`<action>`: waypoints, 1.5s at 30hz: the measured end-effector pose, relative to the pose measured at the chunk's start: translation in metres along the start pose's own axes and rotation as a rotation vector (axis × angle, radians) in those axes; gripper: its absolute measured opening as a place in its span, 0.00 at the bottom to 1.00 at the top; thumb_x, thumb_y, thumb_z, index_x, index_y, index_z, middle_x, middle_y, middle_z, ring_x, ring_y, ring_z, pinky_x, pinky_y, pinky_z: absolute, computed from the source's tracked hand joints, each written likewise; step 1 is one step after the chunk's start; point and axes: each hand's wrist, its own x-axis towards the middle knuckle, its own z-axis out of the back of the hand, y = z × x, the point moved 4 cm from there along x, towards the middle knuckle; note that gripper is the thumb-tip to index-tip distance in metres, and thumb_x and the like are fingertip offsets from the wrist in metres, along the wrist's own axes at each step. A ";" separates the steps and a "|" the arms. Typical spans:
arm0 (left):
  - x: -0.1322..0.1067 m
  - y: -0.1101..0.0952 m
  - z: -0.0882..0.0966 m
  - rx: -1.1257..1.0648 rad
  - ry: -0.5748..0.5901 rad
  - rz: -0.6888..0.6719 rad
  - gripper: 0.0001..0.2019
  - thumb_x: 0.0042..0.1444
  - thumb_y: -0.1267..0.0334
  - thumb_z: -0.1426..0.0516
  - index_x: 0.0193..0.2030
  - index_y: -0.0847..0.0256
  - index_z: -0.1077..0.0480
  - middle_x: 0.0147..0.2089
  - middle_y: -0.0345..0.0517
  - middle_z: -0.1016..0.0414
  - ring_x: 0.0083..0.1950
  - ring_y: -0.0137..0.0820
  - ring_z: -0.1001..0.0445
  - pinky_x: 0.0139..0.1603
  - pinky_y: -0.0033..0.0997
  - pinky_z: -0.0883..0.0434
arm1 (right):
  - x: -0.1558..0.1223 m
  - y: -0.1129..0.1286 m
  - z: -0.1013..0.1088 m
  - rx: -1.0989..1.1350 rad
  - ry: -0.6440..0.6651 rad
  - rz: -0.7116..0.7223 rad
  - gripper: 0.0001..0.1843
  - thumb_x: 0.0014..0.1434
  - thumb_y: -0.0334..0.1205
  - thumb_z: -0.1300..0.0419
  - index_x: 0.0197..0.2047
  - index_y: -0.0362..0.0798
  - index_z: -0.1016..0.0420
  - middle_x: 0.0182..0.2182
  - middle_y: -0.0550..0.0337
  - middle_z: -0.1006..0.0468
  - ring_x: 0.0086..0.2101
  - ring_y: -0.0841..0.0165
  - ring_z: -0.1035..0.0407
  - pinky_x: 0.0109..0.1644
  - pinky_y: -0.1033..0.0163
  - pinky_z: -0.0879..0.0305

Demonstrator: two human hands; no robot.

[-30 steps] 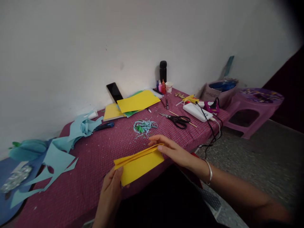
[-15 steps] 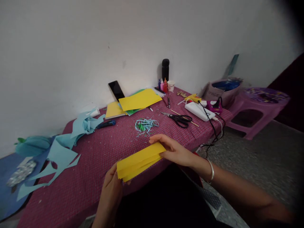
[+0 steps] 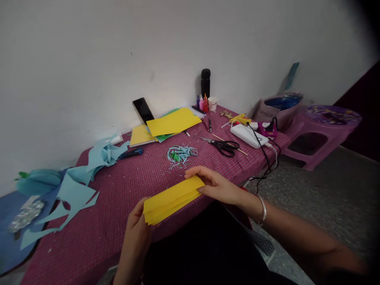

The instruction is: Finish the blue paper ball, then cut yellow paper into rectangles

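A folded yellow paper (image 3: 172, 199) is held between both hands above the near edge of the table (image 3: 124, 190), which has a red checked cloth. My left hand (image 3: 137, 233) pinches its lower left end. My right hand (image 3: 218, 186), with a bangle on the wrist, pinches the upper right end with the fingers closed over the fold. The paper is folded into a narrow strip of several layers.
Black scissors (image 3: 222, 146), a pile of paper shreds (image 3: 179, 153), yellow sheets (image 3: 173, 122), a phone (image 3: 143, 111), glue bottles (image 3: 203, 103), a black flask (image 3: 205, 82) and a white power strip (image 3: 247, 135) lie farther back. Light blue paper scraps (image 3: 74, 190) cover the left. A purple stool (image 3: 320, 130) stands right.
The yellow paper has been folded over once more into a narrower strip; both hands keep hold of its ends.
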 end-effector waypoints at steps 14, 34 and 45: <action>-0.002 -0.002 -0.002 -0.002 -0.012 0.095 0.19 0.36 0.68 0.38 0.39 0.61 0.28 0.32 0.40 0.22 0.27 0.29 0.25 0.27 0.23 0.31 | 0.000 -0.009 0.002 0.025 -0.055 -0.094 0.20 0.60 0.44 0.41 0.54 0.50 0.35 0.50 0.54 0.29 0.48 0.67 0.33 0.56 0.55 0.39; -0.004 0.000 -0.001 0.237 0.150 -0.098 0.12 0.54 0.56 0.41 0.39 0.61 0.24 0.32 0.44 0.25 0.33 0.31 0.28 0.32 0.27 0.33 | 0.001 -0.035 0.000 0.226 -0.200 -0.364 0.13 0.54 0.40 0.41 0.44 0.49 0.28 0.38 0.58 0.23 0.35 0.68 0.28 0.40 0.62 0.32; -0.023 -0.031 -0.014 0.722 0.109 -0.730 0.09 0.59 0.67 0.45 0.37 0.60 0.23 0.33 0.47 0.25 0.34 0.32 0.27 0.36 0.28 0.31 | 0.003 -0.027 0.002 -0.294 -0.202 -0.087 0.18 0.56 0.35 0.43 0.51 0.51 0.34 0.46 0.55 0.28 0.48 0.65 0.32 0.54 0.53 0.35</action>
